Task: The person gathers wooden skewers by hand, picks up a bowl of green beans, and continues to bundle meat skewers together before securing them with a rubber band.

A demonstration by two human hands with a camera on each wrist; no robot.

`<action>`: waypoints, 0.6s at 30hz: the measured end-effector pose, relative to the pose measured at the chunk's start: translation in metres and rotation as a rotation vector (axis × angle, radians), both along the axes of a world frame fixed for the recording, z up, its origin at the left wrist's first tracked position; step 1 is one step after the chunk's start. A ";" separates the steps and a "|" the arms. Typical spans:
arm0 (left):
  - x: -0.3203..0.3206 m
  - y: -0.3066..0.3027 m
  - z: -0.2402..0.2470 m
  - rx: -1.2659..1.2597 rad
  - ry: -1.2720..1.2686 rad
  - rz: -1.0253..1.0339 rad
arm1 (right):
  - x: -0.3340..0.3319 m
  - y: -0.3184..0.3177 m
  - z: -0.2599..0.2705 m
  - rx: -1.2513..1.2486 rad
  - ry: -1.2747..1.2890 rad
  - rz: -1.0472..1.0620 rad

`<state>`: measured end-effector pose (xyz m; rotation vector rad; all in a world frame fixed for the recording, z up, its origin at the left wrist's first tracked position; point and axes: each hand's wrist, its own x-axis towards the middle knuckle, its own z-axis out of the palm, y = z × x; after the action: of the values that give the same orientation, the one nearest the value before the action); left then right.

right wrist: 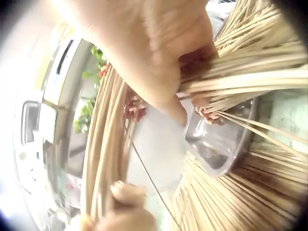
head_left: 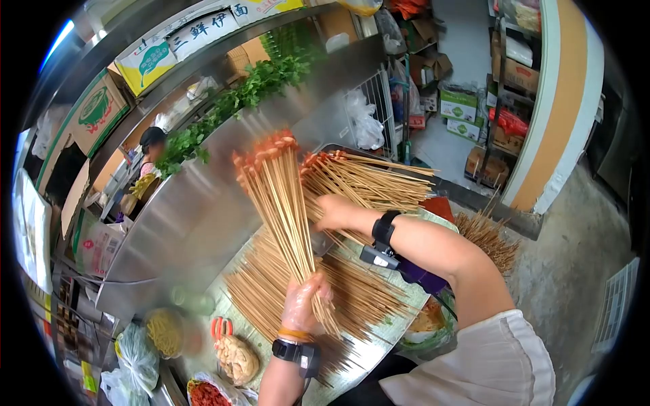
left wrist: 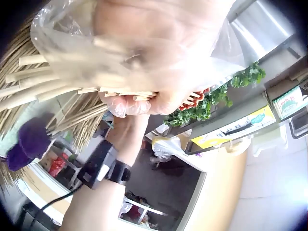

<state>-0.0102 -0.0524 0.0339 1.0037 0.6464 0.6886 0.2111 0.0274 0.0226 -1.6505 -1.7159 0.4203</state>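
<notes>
My left hand (head_left: pixel 306 303), in a clear plastic glove, grips a thick bunch of bamboo skewers (head_left: pixel 281 210) near their bare lower ends. The bunch stands tilted up, with red meat pieces (head_left: pixel 271 145) at its far tips. Beyond it, my right hand (head_left: pixel 333 211) holds skewers (right wrist: pixel 250 79) at the metal tray (right wrist: pixel 226 166), its fingers curled in among the sticks. More meat skewers (head_left: pixel 379 183) lie across that tray. Under both hands, many skewers (head_left: pixel 365 291) are spread over the worktop, their far ends partly hidden.
A steel panel (head_left: pixel 169 223) rises along the far side, with leafy greens (head_left: pixel 230 101) above it. At the near left are a bag of pale food (head_left: pixel 237 358), a bag of red food (head_left: pixel 206 392) and a jar (head_left: pixel 162 331). More sticks (head_left: pixel 491 240) stand right of the worktop.
</notes>
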 end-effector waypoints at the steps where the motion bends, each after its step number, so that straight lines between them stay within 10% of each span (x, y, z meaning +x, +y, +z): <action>1: -0.001 0.003 -0.001 0.013 0.031 -0.007 | 0.005 0.002 0.007 -0.126 0.183 0.068; 7: 0.023 0.019 -0.008 0.006 0.031 0.003 | 0.003 -0.002 0.023 -0.334 0.968 0.092; 18: 0.064 0.028 -0.012 -0.005 0.197 0.050 | -0.006 -0.007 0.001 -0.214 1.530 0.041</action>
<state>0.0541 -0.0240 0.0217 1.0617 0.8467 0.6363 0.2052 0.0207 0.0238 -0.8337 -0.5155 1.4291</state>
